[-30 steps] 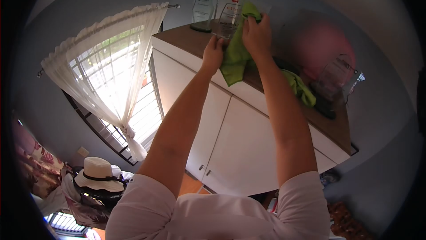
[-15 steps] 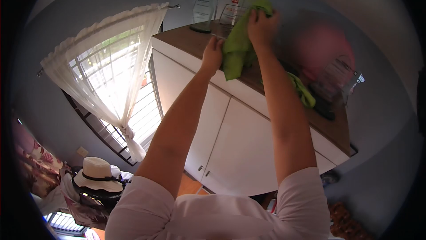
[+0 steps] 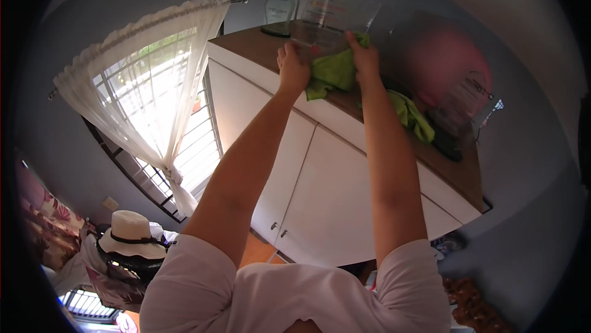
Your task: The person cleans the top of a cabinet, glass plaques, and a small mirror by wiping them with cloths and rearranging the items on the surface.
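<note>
A clear plaque with printed text stands on the brown top of a white cabinet. My right hand grips a green cloth at the plaque's right lower side, and the cloth hangs over the cabinet's front edge. My left hand is at the plaque's lower left corner, beside the cloth; its fingers are bent, and whether they hold the plaque is unclear. Another glass plaque on a dark base stands to the left.
A second green cloth lies on the cabinet top, right of my right forearm. Behind it are a pink round object and another clear plaque. A curtained window is at left, with a white hat below.
My right hand has come down with the green cloth, from the plaque's upper part to its lower edge. More of the plaque shows. My left hand has shifted slightly, its fingers now more spread.
</note>
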The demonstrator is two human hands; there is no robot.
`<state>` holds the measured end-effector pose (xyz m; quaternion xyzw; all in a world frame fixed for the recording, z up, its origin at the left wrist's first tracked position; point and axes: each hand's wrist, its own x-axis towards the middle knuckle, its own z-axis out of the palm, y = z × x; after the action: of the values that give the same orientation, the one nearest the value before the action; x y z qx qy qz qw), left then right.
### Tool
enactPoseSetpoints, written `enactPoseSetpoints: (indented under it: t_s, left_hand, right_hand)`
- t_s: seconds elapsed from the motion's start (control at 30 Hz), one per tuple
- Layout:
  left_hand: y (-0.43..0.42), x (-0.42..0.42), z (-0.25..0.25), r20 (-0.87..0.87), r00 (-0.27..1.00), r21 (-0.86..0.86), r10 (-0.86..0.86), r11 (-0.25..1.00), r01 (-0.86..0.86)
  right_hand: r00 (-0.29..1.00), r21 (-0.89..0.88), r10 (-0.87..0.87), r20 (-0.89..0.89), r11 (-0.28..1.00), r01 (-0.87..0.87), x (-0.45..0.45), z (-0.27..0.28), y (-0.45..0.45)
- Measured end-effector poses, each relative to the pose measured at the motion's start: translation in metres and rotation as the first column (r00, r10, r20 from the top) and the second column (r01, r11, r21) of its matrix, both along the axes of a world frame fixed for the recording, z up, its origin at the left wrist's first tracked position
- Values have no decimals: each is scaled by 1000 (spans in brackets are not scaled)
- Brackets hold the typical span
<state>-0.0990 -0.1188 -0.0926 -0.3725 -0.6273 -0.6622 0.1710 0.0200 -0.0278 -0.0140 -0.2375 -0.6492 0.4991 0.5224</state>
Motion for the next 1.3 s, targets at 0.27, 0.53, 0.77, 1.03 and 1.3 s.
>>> enactPoseSetpoints:
  t_s: [0.27,0.53,0.77,1.03,1.3]
  left_hand:
    - [-3,11,1,-151,988,-100,25,994,-41]
    - [-2,3,3,88,990,-80,-113,990,120]
    - [-11,34,13,-204,976,-5,-81,997,81]
    - [-20,44,34,-57,963,-244,-263,939,242]
    - [4,34,21,194,981,-53,8,999,3]
  right_hand:
    - [996,39,-88,20,995,87,2,-5,-5]
    - [984,64,-175,-24,982,176,-5,-15,-6]
    - [979,-78,-107,-176,992,94,-16,-16,10]
    - [970,-56,-128,-209,991,118,-17,-18,13]
    - [924,-147,-124,-362,986,75,-23,-22,40]
